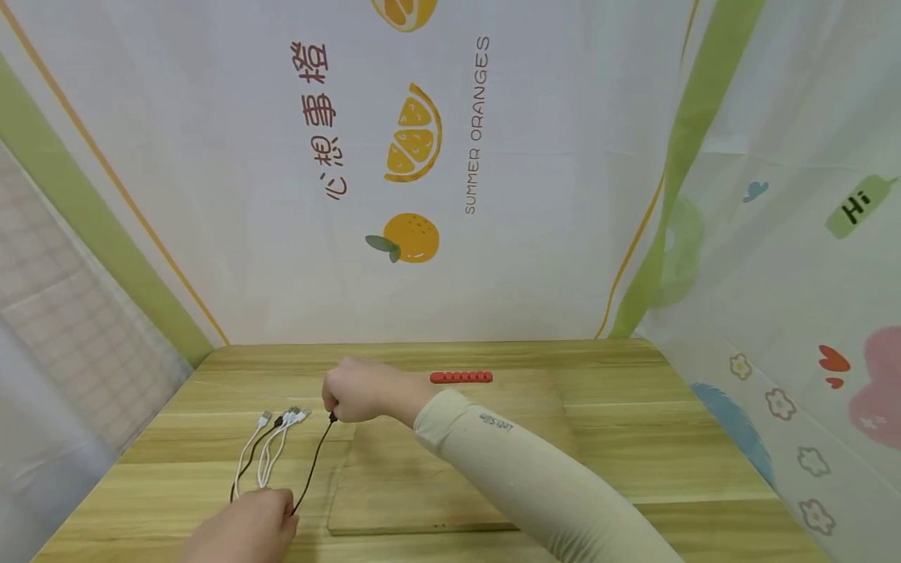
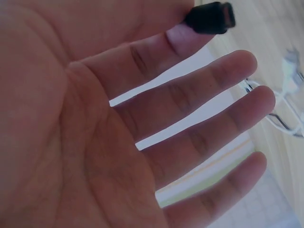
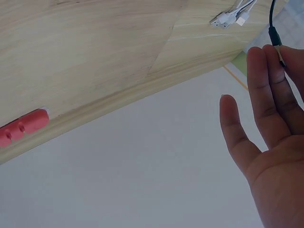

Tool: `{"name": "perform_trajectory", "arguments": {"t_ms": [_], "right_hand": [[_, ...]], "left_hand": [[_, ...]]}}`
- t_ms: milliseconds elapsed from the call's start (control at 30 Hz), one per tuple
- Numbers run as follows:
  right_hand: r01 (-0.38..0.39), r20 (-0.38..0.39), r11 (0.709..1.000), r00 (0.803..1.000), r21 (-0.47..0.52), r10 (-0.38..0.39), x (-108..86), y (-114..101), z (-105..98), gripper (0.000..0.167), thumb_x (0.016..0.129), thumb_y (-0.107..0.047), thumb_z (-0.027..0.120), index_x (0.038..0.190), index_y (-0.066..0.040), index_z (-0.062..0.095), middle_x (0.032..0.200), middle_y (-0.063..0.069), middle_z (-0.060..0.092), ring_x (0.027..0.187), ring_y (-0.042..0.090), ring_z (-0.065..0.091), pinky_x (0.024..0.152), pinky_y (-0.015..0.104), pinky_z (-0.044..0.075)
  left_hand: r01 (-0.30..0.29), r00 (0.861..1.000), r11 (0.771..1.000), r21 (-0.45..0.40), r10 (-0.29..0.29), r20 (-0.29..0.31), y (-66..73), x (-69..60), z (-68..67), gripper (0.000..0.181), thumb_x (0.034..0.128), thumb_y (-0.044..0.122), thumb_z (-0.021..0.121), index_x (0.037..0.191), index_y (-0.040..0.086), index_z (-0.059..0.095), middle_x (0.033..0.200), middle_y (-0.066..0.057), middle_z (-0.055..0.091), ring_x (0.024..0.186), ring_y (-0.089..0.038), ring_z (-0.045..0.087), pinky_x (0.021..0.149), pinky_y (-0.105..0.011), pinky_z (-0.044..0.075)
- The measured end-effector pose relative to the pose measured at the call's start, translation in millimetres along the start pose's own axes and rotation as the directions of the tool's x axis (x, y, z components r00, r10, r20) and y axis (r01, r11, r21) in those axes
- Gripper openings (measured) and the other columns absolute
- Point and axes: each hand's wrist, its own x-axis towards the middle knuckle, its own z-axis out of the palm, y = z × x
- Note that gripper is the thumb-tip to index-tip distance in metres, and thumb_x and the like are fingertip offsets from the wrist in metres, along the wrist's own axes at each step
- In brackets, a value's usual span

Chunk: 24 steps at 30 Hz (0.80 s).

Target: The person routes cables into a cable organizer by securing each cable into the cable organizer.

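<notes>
A thin black USB cable (image 1: 314, 460) runs between my two hands. My left hand (image 1: 246, 524), low on the left, pinches one end; in the left wrist view its small black connector (image 2: 209, 19) sticks out between thumb and forefinger, the other fingers spread. Farther forward, my right hand (image 1: 360, 389) pinches the cable's other end by its plug, whose black sleeve (image 3: 274, 36) shows in the right wrist view. Several white and black cables (image 1: 271, 438) lie on the table left of the right hand. The left hand partly hides them in the head view.
A thin wooden board (image 1: 394, 493) lies on the wood-grain table (image 1: 633, 438), partly under the right forearm. Close to its far edge is a red cable holder strip (image 1: 461, 377) with several notches. A printed white curtain (image 1: 535, 195) hangs behind the table.
</notes>
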Motion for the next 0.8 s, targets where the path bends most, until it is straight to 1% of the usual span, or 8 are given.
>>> {"name": "perform_trajectory", "arguments": {"t_ms": [100, 233, 333, 400, 600, 667, 733, 800], "right_hand": [[0.0, -0.007, 1.0, 1.0, -0.008, 0.0, -2.3, 1.4, 1.8, 0.043, 0.094, 0.002, 0.061, 0.065, -0.022, 0.041, 0.065, -0.008, 0.025, 0.063, 0.006, 0.018, 0.06, 0.021, 0.02], [-0.023, -0.005, 1.0, 1.0, 0.006, 0.023, -5.8, 5.5, 7.4, 0.041, 0.096, 0.001, 0.062, 0.066, -0.02, 0.043, 0.065, -0.007, 0.025, 0.063, 0.007, 0.018, 0.062, 0.021, 0.021], [-0.042, -0.005, 0.999, 0.999, 0.013, 0.042, -9.2, 8.6, 11.6, 0.035, 0.097, -0.001, 0.063, 0.069, -0.022, 0.055, 0.065, -0.009, 0.036, 0.063, 0.006, 0.027, 0.063, 0.019, 0.029], [-0.042, -0.005, 0.999, 0.999, 0.005, 0.042, -11.6, 10.4, 14.0, 0.032, 0.097, -0.001, 0.064, 0.072, -0.021, 0.06, 0.066, -0.01, 0.041, 0.064, 0.006, 0.031, 0.065, 0.018, 0.032], [-0.028, 0.009, 0.999, 1.0, -0.016, 0.028, -19.3, 11.4, 16.1, 0.035, 0.097, -0.001, 0.063, 0.069, -0.02, 0.053, 0.065, -0.009, 0.032, 0.063, 0.006, 0.026, 0.062, 0.019, 0.027], [-0.022, 0.009, 1.0, 1.0, -0.022, 0.022, -21.7, 10.3, 15.9, 0.035, 0.096, -0.001, 0.063, 0.069, -0.02, 0.052, 0.065, -0.008, 0.031, 0.063, 0.006, 0.025, 0.061, 0.02, 0.026], [-0.017, 0.007, 0.999, 1.0, -0.032, 0.017, -23.9, 9.0, 15.9, 0.032, 0.096, -0.001, 0.063, 0.071, -0.02, 0.055, 0.066, -0.008, 0.033, 0.064, 0.006, 0.027, 0.062, 0.019, 0.028], [-0.013, 0.006, 0.999, 1.0, -0.039, 0.013, -26.0, 7.1, 15.9, 0.029, 0.096, -0.002, 0.063, 0.074, -0.019, 0.059, 0.068, -0.008, 0.039, 0.065, 0.005, 0.031, 0.064, 0.018, 0.032]], "left_hand": [[0.003, 1.0, 1.0, 0.024, -0.002, -0.013, 11.9, -1.2, -1.2, 0.026, 0.0951, 0.01, 0.067, 0.074, 0.014, 0.052, 0.068, 0.002, 0.049, 0.065, -0.016, 0.046, 0.062, -0.038, 0.042], [0.026, 0.997, 0.998, 0.063, -0.022, -0.07, 33.9, -5.0, -4.7, 0.019, 0.0941, 0.013, 0.068, 0.079, 0.013, 0.057, 0.076, 0.002, 0.059, 0.069, -0.017, 0.054, 0.061, -0.044, 0.046], [0.017, 0.994, 0.994, 0.107, -0.005, -0.112, 45.5, -5.9, -6.1, 0.016, 0.0948, 0.017, 0.071, 0.083, 0.014, 0.061, 0.082, 0.003, 0.064, 0.072, -0.017, 0.061, 0.061, -0.048, 0.05], [0.004, 0.992, 0.993, 0.119, 0.011, -0.127, 50.4, -5.1, -5.6, 0.016, 0.0955, 0.019, 0.073, 0.084, 0.015, 0.062, 0.083, 0.003, 0.066, 0.074, -0.018, 0.065, 0.061, -0.05, 0.051], [-0.038, 0.984, 0.991, 0.126, 0.059, -0.166, 59.3, -1.7, 0.6, 0.019, 0.0947, 0.021, 0.076, 0.082, 0.017, 0.062, 0.08, 0.004, 0.065, 0.072, -0.018, 0.065, 0.059, -0.051, 0.051], [-0.04, 0.986, 0.993, 0.113, 0.057, -0.156, 61.8, -1.6, 2.0, 0.02, 0.095, 0.022, 0.076, 0.083, 0.017, 0.062, 0.08, 0.004, 0.064, 0.071, -0.017, 0.064, 0.059, -0.049, 0.05], [-0.039, 0.988, 0.994, 0.101, 0.054, -0.143, 63.5, -1.1, 3.8, 0.02, 0.0953, 0.022, 0.076, 0.083, 0.016, 0.062, 0.081, 0.004, 0.064, 0.071, -0.016, 0.063, 0.059, -0.048, 0.05], [-0.035, 0.991, 0.995, 0.092, 0.046, -0.126, 65.2, -0.9, 5.0, 0.02, 0.0956, 0.023, 0.077, 0.084, 0.016, 0.062, 0.081, 0.005, 0.063, 0.07, -0.016, 0.061, 0.059, -0.046, 0.049]]}}
